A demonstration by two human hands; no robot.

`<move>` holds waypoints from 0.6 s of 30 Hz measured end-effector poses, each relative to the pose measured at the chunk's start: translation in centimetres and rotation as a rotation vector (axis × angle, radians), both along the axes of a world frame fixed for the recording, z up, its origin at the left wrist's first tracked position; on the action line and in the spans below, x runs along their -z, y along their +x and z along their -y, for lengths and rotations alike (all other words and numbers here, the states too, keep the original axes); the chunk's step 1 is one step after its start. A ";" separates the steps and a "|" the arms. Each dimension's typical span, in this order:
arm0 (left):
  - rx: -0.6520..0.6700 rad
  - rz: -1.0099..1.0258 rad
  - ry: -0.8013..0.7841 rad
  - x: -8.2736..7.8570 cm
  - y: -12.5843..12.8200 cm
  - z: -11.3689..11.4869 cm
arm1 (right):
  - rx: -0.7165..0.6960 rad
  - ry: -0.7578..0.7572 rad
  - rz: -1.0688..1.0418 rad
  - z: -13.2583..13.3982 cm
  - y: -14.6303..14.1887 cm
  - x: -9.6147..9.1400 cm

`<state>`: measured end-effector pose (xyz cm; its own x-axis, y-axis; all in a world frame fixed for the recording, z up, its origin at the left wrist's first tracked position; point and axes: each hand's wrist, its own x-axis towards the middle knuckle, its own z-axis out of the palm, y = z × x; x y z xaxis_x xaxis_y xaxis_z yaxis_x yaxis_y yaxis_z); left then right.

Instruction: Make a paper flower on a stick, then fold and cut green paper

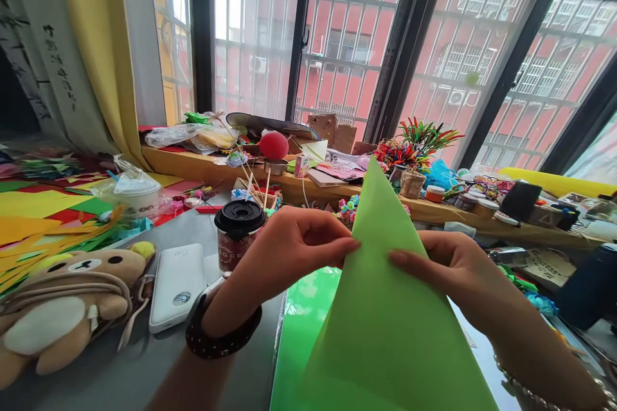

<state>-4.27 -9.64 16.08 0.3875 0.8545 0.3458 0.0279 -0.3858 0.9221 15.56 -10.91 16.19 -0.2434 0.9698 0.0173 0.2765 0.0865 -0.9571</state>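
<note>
I hold a light green sheet of paper upright in front of me, folded so that it rises to a point. My left hand pinches its left edge, fingers closed on the paper. My right hand pinches the right edge at about the same height. A black band sits on my left wrist and a thin bracelet on my right. Under the held sheet a glossy darker green sheet lies on the grey table.
A lidded coffee cup stands just left of my left hand, with a white power bank and a plush bear pouch further left. Coloured papers cover the far left. The windowsill holds many craft items.
</note>
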 end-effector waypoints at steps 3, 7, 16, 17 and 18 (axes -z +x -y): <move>0.006 0.012 -0.014 0.0 0.1 -0.2 | 0.004 -0.019 0.004 -0.4 0.3 0.1; 0.005 0.002 -0.014 0.1 0.3 -0.6 | 0.061 -0.024 -0.015 -0.6 0.3 -0.1; 0.119 -0.204 -0.076 0.4 0.3 -1.0 | 0.245 0.071 -0.119 -1.1 1.3 -0.4; 0.116 -0.210 -0.070 0.4 0.3 -1.0 | 0.237 0.084 -0.123 -1.2 1.4 -0.3; 0.108 -0.218 -0.059 0.4 0.3 -1.1 | 0.221 0.095 -0.124 -1.3 1.5 -0.2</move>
